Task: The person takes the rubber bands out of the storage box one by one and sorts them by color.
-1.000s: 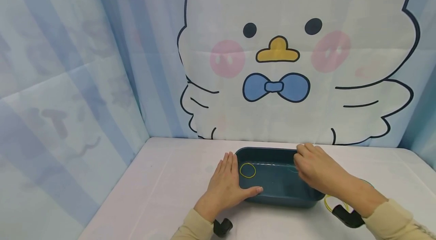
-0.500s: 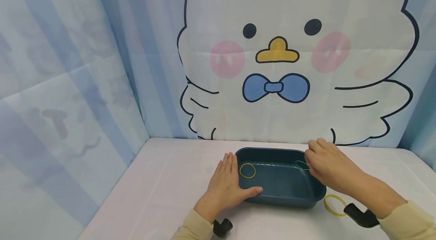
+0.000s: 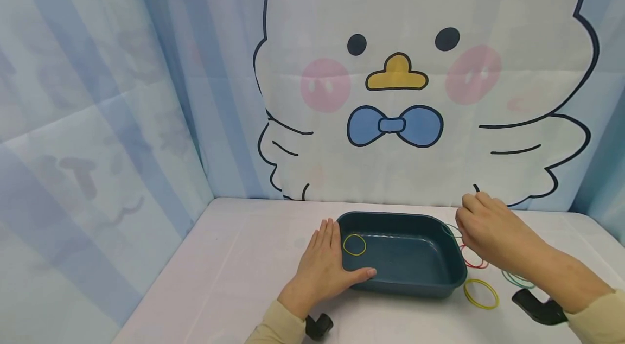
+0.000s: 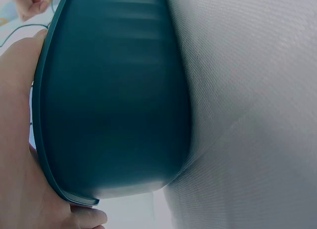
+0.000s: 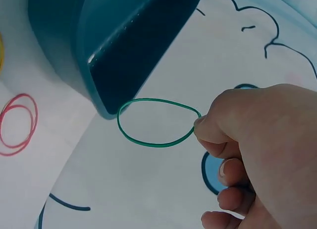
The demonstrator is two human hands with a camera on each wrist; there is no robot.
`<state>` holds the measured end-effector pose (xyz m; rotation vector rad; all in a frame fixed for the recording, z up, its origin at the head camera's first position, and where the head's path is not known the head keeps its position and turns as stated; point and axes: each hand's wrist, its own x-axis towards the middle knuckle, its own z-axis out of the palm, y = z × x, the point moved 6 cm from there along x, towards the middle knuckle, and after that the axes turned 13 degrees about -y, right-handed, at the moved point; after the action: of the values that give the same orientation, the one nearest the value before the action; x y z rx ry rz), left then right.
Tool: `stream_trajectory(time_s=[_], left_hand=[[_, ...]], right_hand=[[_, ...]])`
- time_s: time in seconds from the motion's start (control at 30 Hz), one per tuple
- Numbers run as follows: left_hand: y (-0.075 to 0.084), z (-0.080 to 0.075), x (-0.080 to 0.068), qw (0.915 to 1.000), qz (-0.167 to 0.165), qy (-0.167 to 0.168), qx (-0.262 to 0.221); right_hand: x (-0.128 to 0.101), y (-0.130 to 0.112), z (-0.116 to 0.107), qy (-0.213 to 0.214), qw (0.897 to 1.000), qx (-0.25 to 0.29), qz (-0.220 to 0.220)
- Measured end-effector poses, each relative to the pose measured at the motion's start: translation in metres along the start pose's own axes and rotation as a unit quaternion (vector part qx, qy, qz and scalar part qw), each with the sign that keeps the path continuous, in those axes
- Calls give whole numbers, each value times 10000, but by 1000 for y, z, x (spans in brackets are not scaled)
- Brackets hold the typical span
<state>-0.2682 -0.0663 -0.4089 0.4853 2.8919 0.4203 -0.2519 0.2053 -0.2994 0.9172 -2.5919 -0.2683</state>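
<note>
A dark teal basin [image 3: 405, 262] stands on the table. My left hand [image 3: 322, 273] rests against its left end, fingers straight along the wall and thumb lying across the front rim. Thumb and forefinger of my right hand [image 5: 262, 145] pinch one side of a green rubber band [image 5: 158, 145]. This band hangs as an open loop by the basin's right rear rim; whether it touches the rim I cannot tell. Inside the basin, at the left, lies a yellow rubber band [image 3: 355, 255].
Right of the basin lie red rubber bands [image 3: 474, 267], yellow rubber bands [image 3: 480, 307] and green rubber bands [image 3: 514, 282], partly behind the right forearm. Black wrist-worn pieces [image 3: 539, 309] show at both sleeves. A curtain [image 3: 390, 170] with a cartoon bird hangs behind the table.
My right hand has moved right and slightly up, drawing the green rubber band from inside the basin to its right rim. The red and green bands on the table came into view. My left hand stayed still.
</note>
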Motion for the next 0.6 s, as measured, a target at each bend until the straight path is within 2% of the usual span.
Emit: stream_trajectory(time_s=[0.13, 0.43, 0.6], left_hand=[[0, 0, 0, 10000, 3, 9, -8], [0, 1, -1, 10000, 2, 8, -90], [0, 1, 0, 9999, 6, 24, -130]], right_hand=[[-5, 8, -1, 109, 9999, -10, 56], [-18, 24, -1, 22, 9997, -13, 229], [-28, 29, 1, 245, 9996, -62, 151]])
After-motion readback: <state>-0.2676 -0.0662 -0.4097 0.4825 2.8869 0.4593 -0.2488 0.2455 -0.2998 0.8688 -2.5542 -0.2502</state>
